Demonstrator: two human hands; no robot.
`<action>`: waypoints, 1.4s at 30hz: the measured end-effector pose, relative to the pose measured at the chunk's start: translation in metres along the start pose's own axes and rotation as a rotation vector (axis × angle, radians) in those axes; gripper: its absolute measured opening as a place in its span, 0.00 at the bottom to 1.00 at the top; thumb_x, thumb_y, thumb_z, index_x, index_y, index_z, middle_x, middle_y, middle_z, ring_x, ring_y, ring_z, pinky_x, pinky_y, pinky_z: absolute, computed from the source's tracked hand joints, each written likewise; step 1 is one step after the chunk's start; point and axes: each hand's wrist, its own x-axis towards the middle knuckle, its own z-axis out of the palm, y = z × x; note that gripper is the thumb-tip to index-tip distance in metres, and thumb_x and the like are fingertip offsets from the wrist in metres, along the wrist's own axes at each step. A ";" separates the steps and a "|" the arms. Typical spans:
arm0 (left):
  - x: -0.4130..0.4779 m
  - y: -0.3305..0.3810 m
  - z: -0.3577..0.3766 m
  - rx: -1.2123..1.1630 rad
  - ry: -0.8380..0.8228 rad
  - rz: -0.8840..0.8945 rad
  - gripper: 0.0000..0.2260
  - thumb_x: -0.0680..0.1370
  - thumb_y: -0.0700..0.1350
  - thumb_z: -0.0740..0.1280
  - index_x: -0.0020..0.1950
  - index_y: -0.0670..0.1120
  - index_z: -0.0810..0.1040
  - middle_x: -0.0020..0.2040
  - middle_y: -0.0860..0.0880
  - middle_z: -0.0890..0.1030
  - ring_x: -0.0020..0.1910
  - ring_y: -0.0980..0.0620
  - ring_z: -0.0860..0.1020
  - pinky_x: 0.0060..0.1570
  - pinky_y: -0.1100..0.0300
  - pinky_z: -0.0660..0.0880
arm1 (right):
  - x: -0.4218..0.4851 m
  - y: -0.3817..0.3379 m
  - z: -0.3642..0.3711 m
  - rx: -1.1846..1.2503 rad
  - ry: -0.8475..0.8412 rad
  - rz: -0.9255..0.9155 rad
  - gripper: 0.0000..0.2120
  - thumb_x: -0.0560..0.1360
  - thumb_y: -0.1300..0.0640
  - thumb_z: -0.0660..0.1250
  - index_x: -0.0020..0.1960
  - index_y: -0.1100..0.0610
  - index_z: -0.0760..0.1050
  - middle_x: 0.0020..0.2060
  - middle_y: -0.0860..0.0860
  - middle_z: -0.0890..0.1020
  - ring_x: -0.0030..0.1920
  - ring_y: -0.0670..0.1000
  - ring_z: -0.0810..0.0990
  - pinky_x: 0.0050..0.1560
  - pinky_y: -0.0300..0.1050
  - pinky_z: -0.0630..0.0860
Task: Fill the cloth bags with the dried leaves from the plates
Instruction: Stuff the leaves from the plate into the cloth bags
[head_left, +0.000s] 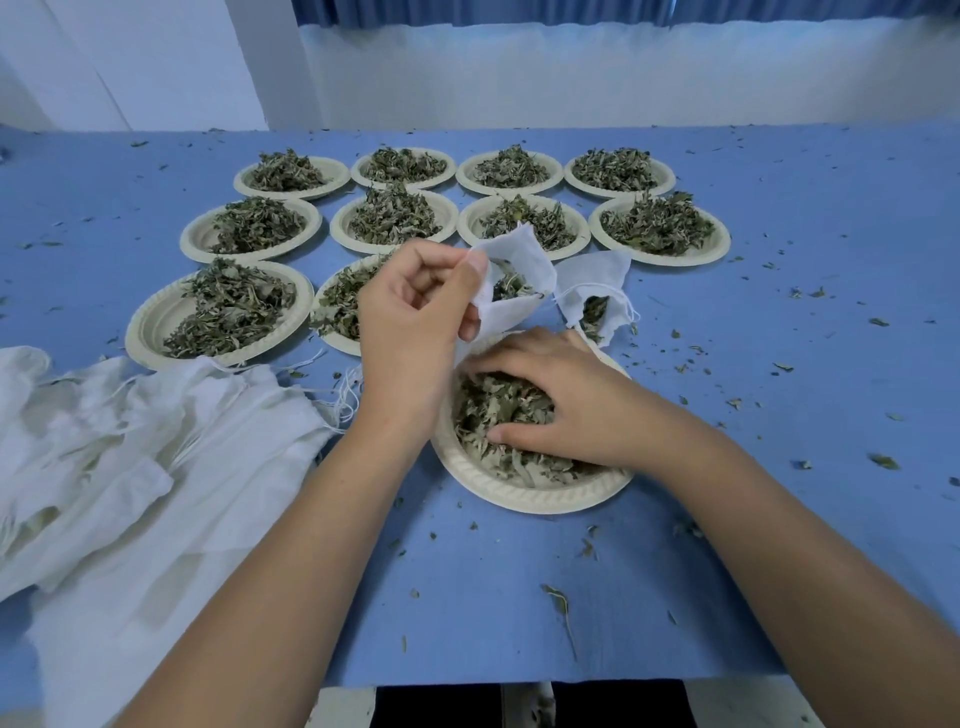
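Where the blue surface (779, 234) spreads widest, a heap of limp white cloth bags (130, 441) lies at its left edge, and ten plates (156, 317) piled with dried leaves (234, 306) sit in rows farther back. On the nearest plate (519, 493) the right hand (561, 400) lies palm down, fingers and thumb curled round a clump of leaves. Above that plate's far rim the left hand (410, 322) pinches the mouth of a partly filled bag (519, 260). Just beside it, to the right, a second bag (592, 280) lies with leaves inside.
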 end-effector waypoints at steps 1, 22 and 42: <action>0.000 0.000 0.000 0.003 0.004 0.004 0.07 0.78 0.39 0.68 0.40 0.46 0.77 0.27 0.58 0.75 0.23 0.62 0.70 0.27 0.68 0.69 | 0.000 -0.001 0.000 0.020 0.017 -0.004 0.22 0.72 0.49 0.72 0.64 0.48 0.74 0.61 0.41 0.76 0.64 0.45 0.68 0.67 0.45 0.57; -0.007 -0.011 0.005 0.439 -0.156 0.082 0.15 0.72 0.32 0.71 0.37 0.52 0.76 0.31 0.58 0.77 0.31 0.62 0.73 0.34 0.67 0.71 | -0.016 0.001 -0.027 0.828 0.716 -0.171 0.16 0.67 0.72 0.72 0.48 0.55 0.79 0.41 0.43 0.84 0.45 0.45 0.82 0.48 0.36 0.77; -0.012 -0.006 0.007 0.404 -0.149 0.125 0.09 0.76 0.37 0.69 0.39 0.47 0.75 0.30 0.52 0.76 0.29 0.53 0.76 0.32 0.56 0.76 | -0.016 0.006 -0.017 0.511 0.515 -0.035 0.14 0.71 0.70 0.70 0.50 0.55 0.73 0.50 0.52 0.77 0.53 0.50 0.80 0.56 0.46 0.79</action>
